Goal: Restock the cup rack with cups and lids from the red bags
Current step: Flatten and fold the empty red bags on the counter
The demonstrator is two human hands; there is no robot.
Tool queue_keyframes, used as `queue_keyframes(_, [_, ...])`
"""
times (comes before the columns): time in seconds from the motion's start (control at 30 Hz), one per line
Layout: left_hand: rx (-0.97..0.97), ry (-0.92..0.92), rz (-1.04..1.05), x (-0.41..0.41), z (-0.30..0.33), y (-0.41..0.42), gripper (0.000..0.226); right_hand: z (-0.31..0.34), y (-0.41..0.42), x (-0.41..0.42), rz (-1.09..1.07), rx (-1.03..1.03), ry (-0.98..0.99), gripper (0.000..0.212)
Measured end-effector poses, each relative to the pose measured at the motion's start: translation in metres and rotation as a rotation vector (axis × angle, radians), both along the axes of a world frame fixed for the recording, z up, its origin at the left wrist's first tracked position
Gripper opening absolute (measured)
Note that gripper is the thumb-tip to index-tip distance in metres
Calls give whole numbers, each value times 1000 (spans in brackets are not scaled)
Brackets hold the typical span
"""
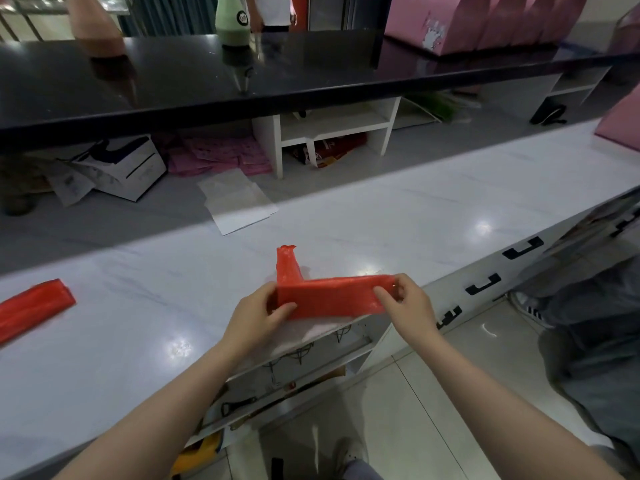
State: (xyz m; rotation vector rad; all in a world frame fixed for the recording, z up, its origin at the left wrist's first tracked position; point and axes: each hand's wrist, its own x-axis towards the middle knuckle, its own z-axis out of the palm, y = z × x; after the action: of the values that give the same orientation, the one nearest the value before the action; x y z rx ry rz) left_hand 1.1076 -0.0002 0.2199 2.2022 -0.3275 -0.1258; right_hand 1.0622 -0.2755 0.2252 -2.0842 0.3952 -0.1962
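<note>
Over the near edge of the glossy white desk point(398, 216), both hands are pinching a flattened red plastic bag point(329, 294): left hand point(258, 311) gripping one end, right hand point(405, 299) the other, seemingly folding it now it looks empty. Far leftward on that desk is lying another folded red bag point(31, 308).

two red bags point(330, 296) point(33, 308), two hands point(258, 315) point(408, 303), one green bottle point(232, 20)
</note>
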Motion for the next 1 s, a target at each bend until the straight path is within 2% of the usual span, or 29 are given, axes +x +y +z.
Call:
queue_keyframes(0.13, [-88,42,166,2,1,-12,43,1,13,18,-65,-145,147,25])
queue_keyframes(0.2, [51,-38,181,1,-3,-17,55,-2,18,23,-73,-274,205,37])
queue_keyframes(0.3, [337,-321,116,0,-5,-21,43,-6,22,23,33,-548,104,39])
queue_keyframes(0.37, [369,-513,-16,2,-4,-20,26,-9,17,21,202,-686,-21,35])
queue_keyframes(0.43, [384,-451,-146,2,-6,-12,28,-11,7,16,419,-732,20,53])
queue_keyframes(0.5, [441,-308,-223,0,-11,1,51,-14,-2,8,595,-789,123,85])
queue_keyframes(0.53, [475,-302,-252,0,-13,9,62,-15,-4,5,635,-813,130,91])
queue_keyframes(0.6, [489,-322,-277,-1,-12,18,70,-14,-4,3,619,-761,48,75])
queue_keyframes(0.67, [445,-304,-253,-1,-7,23,61,-9,2,5,530,-593,-30,45])
queue_keyframes(0.73, [335,-215,-141,0,-2,28,47,-2,13,9,428,-402,15,22])
queue_keyframes(0.8, [136,-59,-1,1,1,32,35,2,26,16,304,-230,80,17])
queue_keyframes(0.87, [-5,20,134,3,0,33,28,4,38,24,192,-129,110,8])
queue_keyframes(1.0, [52,28,282,11,-2,29,32,1,57,41,122,-134,128,21])
